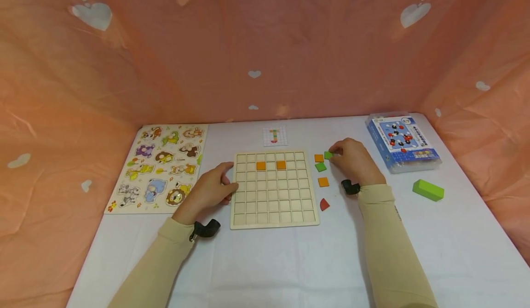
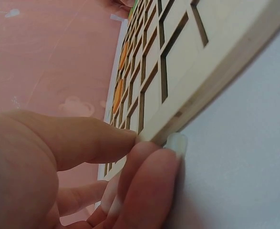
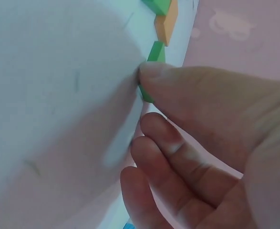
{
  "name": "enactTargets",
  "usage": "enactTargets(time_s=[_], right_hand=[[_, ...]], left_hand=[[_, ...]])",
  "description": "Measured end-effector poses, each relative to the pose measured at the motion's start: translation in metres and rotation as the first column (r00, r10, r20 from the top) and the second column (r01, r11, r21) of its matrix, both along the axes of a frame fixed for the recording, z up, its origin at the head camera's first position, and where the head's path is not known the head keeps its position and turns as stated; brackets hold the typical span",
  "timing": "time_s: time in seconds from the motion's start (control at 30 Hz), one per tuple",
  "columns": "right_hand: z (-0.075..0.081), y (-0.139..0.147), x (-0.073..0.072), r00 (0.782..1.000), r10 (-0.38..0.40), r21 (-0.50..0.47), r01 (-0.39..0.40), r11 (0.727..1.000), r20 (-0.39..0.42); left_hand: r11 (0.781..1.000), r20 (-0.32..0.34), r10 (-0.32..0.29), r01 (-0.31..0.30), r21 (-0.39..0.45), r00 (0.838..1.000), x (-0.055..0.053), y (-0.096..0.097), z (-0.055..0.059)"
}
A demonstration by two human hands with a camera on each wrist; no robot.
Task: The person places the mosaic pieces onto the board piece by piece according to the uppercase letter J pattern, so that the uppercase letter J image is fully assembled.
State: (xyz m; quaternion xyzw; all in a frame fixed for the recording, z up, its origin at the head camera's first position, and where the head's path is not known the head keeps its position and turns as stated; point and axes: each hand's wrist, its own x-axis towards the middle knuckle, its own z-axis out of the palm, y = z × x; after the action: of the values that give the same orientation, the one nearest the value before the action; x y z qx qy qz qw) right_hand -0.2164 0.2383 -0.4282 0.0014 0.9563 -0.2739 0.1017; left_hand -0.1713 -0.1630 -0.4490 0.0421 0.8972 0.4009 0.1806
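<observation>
A wooden grid board (image 1: pixel 273 230) lies on the white table, with two orange square tiles (image 1: pixel 261 166) set in its second row. At the board's left edge my left hand (image 1: pixel 209 191) grips the rim, thumb on top and fingers against the side. To the right of the board, my right hand (image 1: pixel 354 161) pinches a green tile (image 3: pixel 157 51) between thumb and fingers, low over the tabletop. Near that hand lie another green tile (image 1: pixel 320 167), an orange tile (image 1: pixel 319 158), a lower orange tile (image 1: pixel 323 182) and a red quarter-round piece (image 1: pixel 325 204).
Behind the board is a small pattern card (image 1: pixel 281 138) with a coloured figure. An animal puzzle board (image 1: pixel 165 138) lies at left. On the right are a blue-and-white boxed molecule set (image 1: pixel 401 140) and a lime green block (image 1: pixel 428 190). Orange cloth (image 1: pixel 265 46) encloses the table.
</observation>
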Motion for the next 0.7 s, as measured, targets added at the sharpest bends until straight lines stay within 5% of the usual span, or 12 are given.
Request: enactTargets(time_s=[0.7], right_hand=[[0.007, -0.013, 0.005, 0.997, 0.024, -0.015, -0.026, 1.000, -0.073]], left_hand=[[1.000, 0.002, -0.001, 0.001, -0.001, 1.000, 0.002, 0.000, -0.001]])
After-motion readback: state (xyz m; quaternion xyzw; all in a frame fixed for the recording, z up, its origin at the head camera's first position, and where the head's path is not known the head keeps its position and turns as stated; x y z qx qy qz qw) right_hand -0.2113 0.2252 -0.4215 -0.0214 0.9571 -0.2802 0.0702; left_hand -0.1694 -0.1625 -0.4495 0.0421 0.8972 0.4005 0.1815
